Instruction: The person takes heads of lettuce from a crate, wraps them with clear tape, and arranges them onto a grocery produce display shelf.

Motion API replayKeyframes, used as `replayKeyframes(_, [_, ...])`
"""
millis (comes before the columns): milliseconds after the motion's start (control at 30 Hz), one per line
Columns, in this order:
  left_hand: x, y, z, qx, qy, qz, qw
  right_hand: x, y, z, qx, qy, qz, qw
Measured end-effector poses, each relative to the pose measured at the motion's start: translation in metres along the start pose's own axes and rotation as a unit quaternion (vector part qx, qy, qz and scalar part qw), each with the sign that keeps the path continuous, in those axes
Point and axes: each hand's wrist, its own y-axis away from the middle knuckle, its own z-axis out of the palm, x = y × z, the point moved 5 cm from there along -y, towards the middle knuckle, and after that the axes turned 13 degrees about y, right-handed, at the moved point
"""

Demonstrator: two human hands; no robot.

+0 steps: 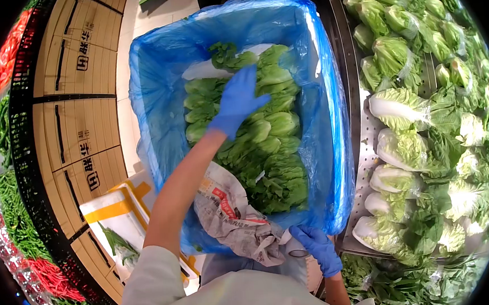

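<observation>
My left hand [240, 100], in a blue glove, reaches over leafy green lettuce [279, 124] in a crate lined with blue plastic [164, 101]. Its fingers are stretched out and lie on or just above the leaves at the back. Low on the right, my right hand [319, 249], also gloved in blue, is closed at the near rim. It seems to grip the end of a crumpled newspaper sheet [228, 210] that hangs over the crate's near edge. A small white round object [296, 249] shows by its fingers; its kind is unclear.
On the right, a perforated metal shelf [363, 144] bears rows of wrapped cabbages [400, 107] and lettuces. Cardboard boxes [78, 130] line the left, beside peppers [13, 208]. A white foam box with yellow tape [115, 209] stands by my left arm.
</observation>
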Motion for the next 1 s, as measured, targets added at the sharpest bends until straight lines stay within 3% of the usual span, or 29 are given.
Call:
replayKeyframes(100, [0.023,-0.065,0.028,-0.106,0.027,-0.048,0.993,-0.006,-0.001,0.001,0.007,-0.005,0.006,1.0])
replayKeyframes(133, [0.031,-0.077,0.042,-0.102,0.035,-0.05,0.993,-0.007,-0.001,0.0,0.011,0.001,0.01,1.0])
replayKeyframes(200, [0.037,-0.087,0.075,-0.198,-0.083,-0.141,0.966,-0.01,0.001,-0.002,0.005,0.002,0.01,1.0])
replayKeyframes(233, [0.032,-0.08,0.091,-0.196,-0.079,-0.143,0.967,-0.012,0.001,-0.003,0.007,0.006,0.011,1.0])
replayKeyframes(300, [0.035,-0.065,0.094,0.033,-0.268,-0.027,0.962,-0.014,-0.002,-0.005,0.004,0.003,0.024,1.0])
replayKeyframes(333, [0.034,-0.063,0.092,0.033,-0.268,-0.026,0.963,-0.016,-0.002,-0.008,0.005,0.003,0.025,1.0])
replayKeyframes(400, [0.029,-0.055,0.09,-0.079,-0.146,0.0,0.986,-0.018,0.001,-0.012,0.018,0.006,0.011,1.0])
replayKeyframes(733, [0.043,-0.029,0.033,-0.142,-0.113,-0.004,0.983,-0.011,-0.008,-0.022,0.033,0.017,-0.02,0.999])
replayKeyframes(800, [0.047,-0.016,0.008,-0.1,-0.004,0.032,0.994,-0.01,-0.008,-0.024,0.04,0.002,-0.033,0.999])
replayKeyframes(933, [0.035,0.016,-0.019,-0.03,0.05,0.056,0.997,-0.009,-0.01,-0.024,0.042,-0.031,-0.045,0.998])
replayKeyframes(1000, [0.032,0.028,-0.04,0.032,0.126,-0.031,0.991,-0.009,-0.01,-0.025,0.019,0.008,-0.025,0.999])
